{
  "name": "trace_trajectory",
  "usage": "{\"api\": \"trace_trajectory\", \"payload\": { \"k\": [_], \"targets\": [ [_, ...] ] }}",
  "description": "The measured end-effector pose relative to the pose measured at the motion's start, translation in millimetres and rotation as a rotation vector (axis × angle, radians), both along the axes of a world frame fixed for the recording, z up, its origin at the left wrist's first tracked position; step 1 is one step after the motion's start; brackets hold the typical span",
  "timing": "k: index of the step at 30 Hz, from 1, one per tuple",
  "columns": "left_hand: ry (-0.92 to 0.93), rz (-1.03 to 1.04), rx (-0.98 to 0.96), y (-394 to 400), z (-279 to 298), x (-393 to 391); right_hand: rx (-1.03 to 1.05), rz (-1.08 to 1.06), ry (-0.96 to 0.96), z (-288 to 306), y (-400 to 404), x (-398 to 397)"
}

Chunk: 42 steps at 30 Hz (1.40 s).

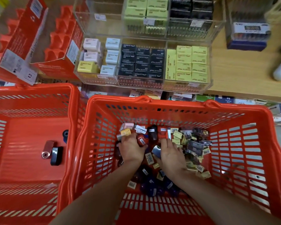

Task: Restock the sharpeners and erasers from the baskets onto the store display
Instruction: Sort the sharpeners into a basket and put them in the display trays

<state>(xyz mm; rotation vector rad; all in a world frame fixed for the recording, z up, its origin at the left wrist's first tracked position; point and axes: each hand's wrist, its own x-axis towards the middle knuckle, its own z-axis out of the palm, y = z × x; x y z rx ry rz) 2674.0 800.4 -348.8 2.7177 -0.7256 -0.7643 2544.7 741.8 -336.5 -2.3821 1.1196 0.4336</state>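
Sharpeners (152,135) and small erasers (178,137) lie heaped just beyond both hands' fingertips; the left hand (131,150) digs in with curled fingers, while the right hand (170,153) clasps a bluish piece (156,151).

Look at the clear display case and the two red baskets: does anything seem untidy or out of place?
Yes. The lower-left compartment mixes pink, blue and yellow boxes lying unevenly, unlike the neat black and green stacks beside it. Stock in the right basket lies in a jumbled heap, and two sharpeners lie loose in the left basket.
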Motion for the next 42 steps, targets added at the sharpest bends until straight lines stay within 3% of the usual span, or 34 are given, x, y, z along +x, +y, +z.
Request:
{"api": "trace_trajectory", "payload": {
  "k": [3, 6, 12, 16, 20, 23, 27, 31, 37, 42],
  "targets": [
    [-0.018, 0.035, 0.027, -3.7, 2.1, -4.2, 0.061, -0.031, -0.054, 2.4, -4.2, -2.3],
    [-0.006, 0.073, 0.038, -11.6, 1.7, -7.5, 0.149, -0.234, -0.168, 12.7, -23.6, -10.1],
    [0.041, 0.063, -0.04, -11.9, 3.8, -6.3, 0.121, -0.408, -0.238, 5.4, -46.6, 1.9],
    [0.42, 0.335, -0.358, -8.4, 23.9, 15.6, 0.032, -0.477, -0.176, -2.1, -33.7, 26.5],
    [0.733, 0.563, -0.442, -2.6, 33.7, 24.7, -0.038, -0.486, -0.151, -1.3, -20.0, 40.3],
    [0.936, 0.667, -0.537, 1.5, 38.4, 22.0, 0.1, -0.584, -0.293, 7.8, -23.5, 38.1],
    [1.067, 0.651, -0.554, 9.4, 56.4, 17.0, 0.315, -0.825, -0.408, 33.9, -26.6, 23.0],
    [1.13, 0.539, -0.594, 23.0, 90.3, 20.2, 0.778, -1.047, -0.642, 86.7, -15.7, 11.4],
    [1.132, 0.381, -0.846, 51.1, 188.8, 55.0, 0.978, -0.926, -0.943, 194.4, 8.2, 45.1],
    [0.993, 0.279, -0.932, 99.6, 260.2, 122.8, 1.021, -0.714, -0.963, 252.5, 47.5, 123.7]
  ]
}}
